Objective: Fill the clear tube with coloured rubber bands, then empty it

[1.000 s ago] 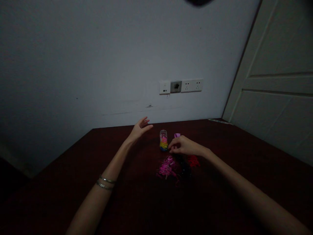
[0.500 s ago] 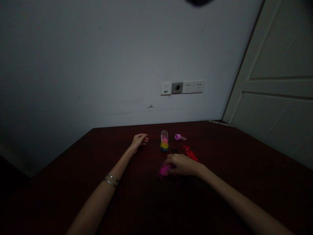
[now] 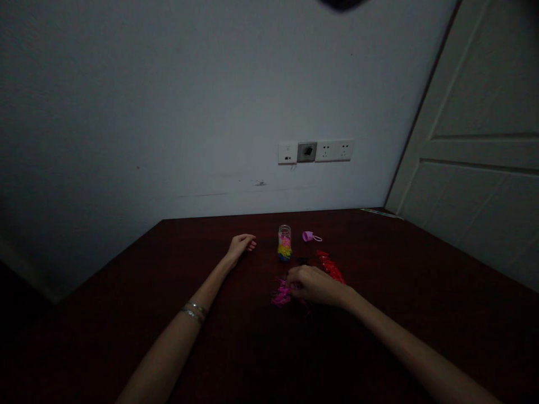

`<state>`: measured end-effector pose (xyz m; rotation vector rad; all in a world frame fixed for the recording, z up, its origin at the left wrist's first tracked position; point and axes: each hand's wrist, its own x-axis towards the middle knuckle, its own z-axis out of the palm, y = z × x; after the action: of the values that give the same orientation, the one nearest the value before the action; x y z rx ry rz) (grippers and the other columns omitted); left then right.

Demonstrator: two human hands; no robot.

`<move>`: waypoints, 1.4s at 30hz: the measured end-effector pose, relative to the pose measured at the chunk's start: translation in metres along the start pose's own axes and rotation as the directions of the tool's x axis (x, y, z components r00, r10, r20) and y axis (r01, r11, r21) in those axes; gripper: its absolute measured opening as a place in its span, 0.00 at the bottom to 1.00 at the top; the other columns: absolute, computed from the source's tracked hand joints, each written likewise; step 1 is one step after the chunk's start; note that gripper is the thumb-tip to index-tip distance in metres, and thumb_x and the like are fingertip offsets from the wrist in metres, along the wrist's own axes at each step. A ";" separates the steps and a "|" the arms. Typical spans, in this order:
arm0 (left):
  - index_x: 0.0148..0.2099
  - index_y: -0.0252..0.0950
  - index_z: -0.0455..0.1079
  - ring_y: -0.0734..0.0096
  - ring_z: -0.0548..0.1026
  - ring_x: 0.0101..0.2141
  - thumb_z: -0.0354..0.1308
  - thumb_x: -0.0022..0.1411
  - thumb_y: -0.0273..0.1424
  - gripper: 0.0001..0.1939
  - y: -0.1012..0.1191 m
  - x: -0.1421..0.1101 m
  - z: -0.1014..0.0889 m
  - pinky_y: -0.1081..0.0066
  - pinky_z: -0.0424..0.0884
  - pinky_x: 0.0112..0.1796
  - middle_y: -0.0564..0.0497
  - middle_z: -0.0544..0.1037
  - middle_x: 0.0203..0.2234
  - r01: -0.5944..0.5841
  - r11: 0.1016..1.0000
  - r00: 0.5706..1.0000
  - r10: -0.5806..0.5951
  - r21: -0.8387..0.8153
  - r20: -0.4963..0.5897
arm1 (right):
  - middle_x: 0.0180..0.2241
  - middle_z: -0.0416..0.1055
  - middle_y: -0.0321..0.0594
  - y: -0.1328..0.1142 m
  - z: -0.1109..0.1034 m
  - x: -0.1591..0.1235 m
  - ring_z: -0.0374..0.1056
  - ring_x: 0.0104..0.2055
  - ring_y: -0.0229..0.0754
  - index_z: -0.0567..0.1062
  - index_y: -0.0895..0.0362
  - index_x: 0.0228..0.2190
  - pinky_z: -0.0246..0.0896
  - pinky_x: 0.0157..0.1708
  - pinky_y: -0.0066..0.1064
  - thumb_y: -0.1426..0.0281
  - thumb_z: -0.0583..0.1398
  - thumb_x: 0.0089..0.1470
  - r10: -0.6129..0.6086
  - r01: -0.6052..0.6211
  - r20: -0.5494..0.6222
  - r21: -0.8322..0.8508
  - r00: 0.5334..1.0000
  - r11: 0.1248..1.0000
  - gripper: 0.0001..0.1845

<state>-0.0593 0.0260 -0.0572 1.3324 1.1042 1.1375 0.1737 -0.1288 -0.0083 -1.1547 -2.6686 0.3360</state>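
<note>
A small clear glass jar (image 3: 284, 242) stands upright on the table without its lid. Inside it are layers of blue, yellow and pink bits. Just in front of the jar, my right hand (image 3: 310, 284) reaches down with fingers pinched into a pile of thin magenta strips (image 3: 281, 294); its fingertips are partly hidden among them. Left of the jar, my left hand (image 3: 241, 247) rests on the tabletop, fingers curled in, with nothing seen in it. A pink cap with a loop (image 3: 308, 236) lies on its side to the right of the jar.
Red strips (image 3: 330, 266) lie beyond my right wrist, and a dark pile (image 3: 302, 261) sits partly behind that hand. The dark red table (image 3: 202, 230) meets a wall with sockets (image 3: 335, 151). A panelled door (image 3: 471, 146) stands at the right.
My right hand has moved down from beside the jar to the magenta strips, uncovering the pink cap. My left hand has come down onto the table and its fingers have curled.
</note>
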 end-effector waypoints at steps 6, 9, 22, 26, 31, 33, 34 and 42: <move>0.34 0.29 0.71 0.77 0.71 0.23 0.59 0.49 0.35 0.13 0.002 -0.003 0.001 0.77 0.65 0.25 0.48 0.74 0.23 -0.003 1.000 1.000 0.003 -0.001 0.003 | 0.31 0.72 0.39 0.008 0.000 0.002 0.66 0.32 0.37 0.76 0.56 0.32 0.55 0.29 0.24 0.66 0.56 0.52 0.028 -0.015 -0.067 0.182 0.997 0.983 0.10; 0.35 0.30 0.71 0.76 0.71 0.25 0.60 0.48 0.36 0.15 0.009 -0.007 0.004 0.78 0.65 0.24 0.47 0.75 0.26 0.020 1.000 1.000 -0.020 -0.023 -0.023 | 0.29 0.72 0.39 0.008 -0.002 0.003 0.65 0.29 0.36 0.76 0.58 0.31 0.55 0.28 0.24 0.66 0.57 0.51 0.064 -0.039 -0.086 0.266 0.994 0.963 0.10; 0.53 0.37 0.64 0.60 0.66 0.50 0.59 0.52 0.36 0.25 0.062 -0.033 0.047 0.65 0.63 0.45 0.41 0.68 0.50 -0.177 0.968 0.905 0.230 -0.176 0.359 | 0.35 0.67 0.40 0.006 -0.013 0.010 0.64 0.37 0.37 0.75 0.57 0.28 0.60 0.38 0.31 0.63 0.60 0.49 -0.006 0.143 -0.282 0.467 0.959 0.873 0.10; 0.51 0.36 0.64 0.59 0.65 0.51 0.62 0.48 0.31 0.27 0.057 -0.033 0.054 0.63 0.58 0.50 0.42 0.69 0.49 -0.171 0.962 0.873 0.247 -0.211 0.421 | 0.35 0.67 0.40 0.005 -0.020 0.012 0.64 0.39 0.38 0.76 0.57 0.27 0.60 0.40 0.33 0.62 0.60 0.49 -0.002 0.160 -0.299 0.504 0.954 0.849 0.10; 0.50 0.34 0.64 0.59 0.66 0.49 0.66 0.41 0.27 0.31 0.047 -0.032 0.058 0.61 0.58 0.50 0.42 0.71 0.47 -0.157 0.955 0.860 0.257 -0.251 0.441 | 0.37 0.68 0.41 0.008 -0.050 0.020 0.64 0.42 0.40 0.76 0.56 0.28 0.58 0.44 0.36 0.63 0.60 0.49 0.056 0.173 -0.394 0.522 0.918 0.835 0.10; 0.51 0.35 0.63 0.59 0.66 0.50 0.67 0.41 0.28 0.32 0.042 -0.032 0.062 0.61 0.61 0.49 0.41 0.70 0.47 -0.165 0.958 0.863 0.255 -0.233 0.436 | 0.37 0.69 0.41 0.015 -0.063 0.025 0.64 0.41 0.40 0.76 0.57 0.28 0.59 0.43 0.36 0.63 0.60 0.48 0.081 0.179 -0.452 0.503 0.888 0.846 0.10; 0.51 0.35 0.63 0.59 0.66 0.49 0.67 0.42 0.29 0.32 0.039 -0.033 0.064 0.61 0.62 0.48 0.41 0.70 0.47 -0.170 0.961 0.864 0.252 -0.220 0.436 | 0.37 0.69 0.42 0.019 -0.068 0.029 0.64 0.41 0.40 0.76 0.57 0.28 0.59 0.43 0.36 0.63 0.60 0.49 0.101 0.168 -0.474 0.491 0.875 0.855 0.10; 0.51 0.34 0.63 0.62 0.69 0.46 0.68 0.41 0.31 0.33 0.029 -0.036 0.074 0.62 0.63 0.48 0.41 0.70 0.46 -0.164 0.972 0.892 0.220 -0.169 0.395 | 0.37 0.66 0.42 0.048 -0.085 0.047 0.64 0.37 0.39 0.75 0.58 0.27 0.60 0.39 0.34 0.63 0.58 0.50 0.106 0.034 -0.493 0.265 0.864 0.964 0.11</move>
<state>0.0103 -0.0210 -0.0324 1.5144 0.5884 0.9872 0.1994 -0.0515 0.0631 -1.0361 -2.0754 0.3308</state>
